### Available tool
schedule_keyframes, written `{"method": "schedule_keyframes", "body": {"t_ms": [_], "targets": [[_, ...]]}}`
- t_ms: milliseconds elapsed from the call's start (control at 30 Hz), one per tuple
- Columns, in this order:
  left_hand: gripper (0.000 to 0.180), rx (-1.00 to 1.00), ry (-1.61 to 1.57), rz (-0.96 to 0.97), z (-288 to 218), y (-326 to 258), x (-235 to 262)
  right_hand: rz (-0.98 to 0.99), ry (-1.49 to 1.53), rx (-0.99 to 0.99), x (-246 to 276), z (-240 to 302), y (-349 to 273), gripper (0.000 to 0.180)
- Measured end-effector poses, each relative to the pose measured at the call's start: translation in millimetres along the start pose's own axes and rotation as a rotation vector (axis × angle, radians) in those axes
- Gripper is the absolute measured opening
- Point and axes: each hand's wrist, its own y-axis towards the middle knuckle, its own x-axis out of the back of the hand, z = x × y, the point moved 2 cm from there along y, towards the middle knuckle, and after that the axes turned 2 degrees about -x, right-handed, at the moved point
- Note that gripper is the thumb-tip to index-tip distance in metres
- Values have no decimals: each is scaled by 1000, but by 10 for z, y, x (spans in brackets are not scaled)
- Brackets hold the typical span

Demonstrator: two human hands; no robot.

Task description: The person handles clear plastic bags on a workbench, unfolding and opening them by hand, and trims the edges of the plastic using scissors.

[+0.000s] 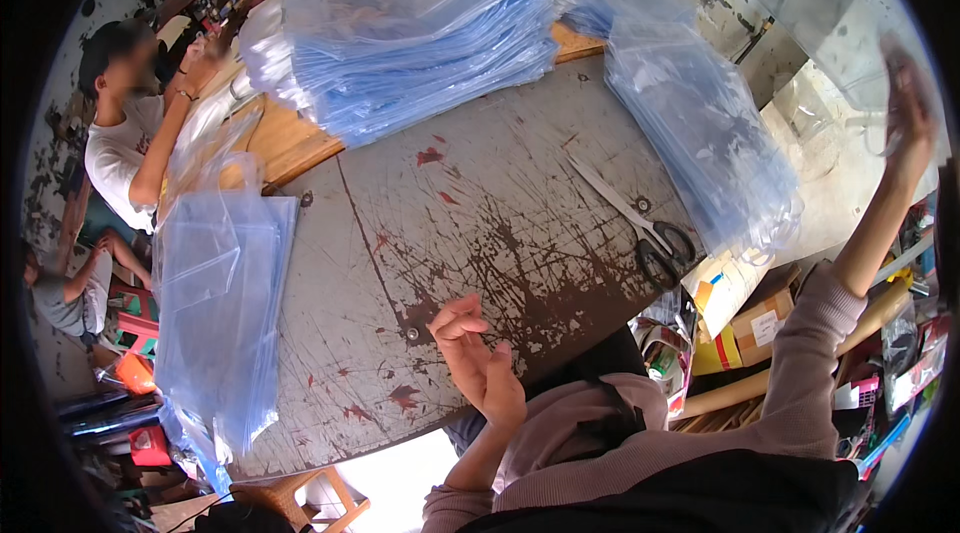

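My left hand (482, 361) hovers over the near edge of the worn grey table (400, 223). Its fingers are loosely bent, with the thumb apart and nothing in it. Far out to the right, my right hand (908, 103) is raised and smeared by motion. A clear plastic film with a loop (872, 133) shows beside it; whether the fingers grip it I cannot tell. Large scissors (640, 218) with black handles lie on the table between my hands. A stack of bluish clear plastic bags (700, 123) hangs over the right table edge.
A tall pile of clear bags (420, 53) covers the far side. Another stack (215, 303) lies at the left edge. A co-worker in a white shirt (125, 153) sits at the far left, with another person behind. Cardboard boxes (760, 328) stand below on the right.
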Motion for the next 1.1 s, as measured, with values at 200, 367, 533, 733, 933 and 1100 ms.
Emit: {"method": "schedule_keyframes", "body": {"t_ms": [200,367,533,733,933,1100], "targets": [[32,11,65,24,-31,-6,-10,1194,-41,-334,-614,-398,-1180,45],[32,15,134,80,-15,-1,-7,1472,112,-321,-804,-447,-1006,45],[33,29,245,84,-45,2,-31,1004,-153,-528,-1616,-952,-604,72],[25,25,390,247,-103,45,-99,931,-590,-400,-2497,-1494,-1210,82],[22,115,636,639,-248,188,-87,1004,-281,-160,-2452,-946,-1376,69],[26,36,839,1037,-437,416,-379,1109,-76,-152,-2352,-953,-985,57]]}}
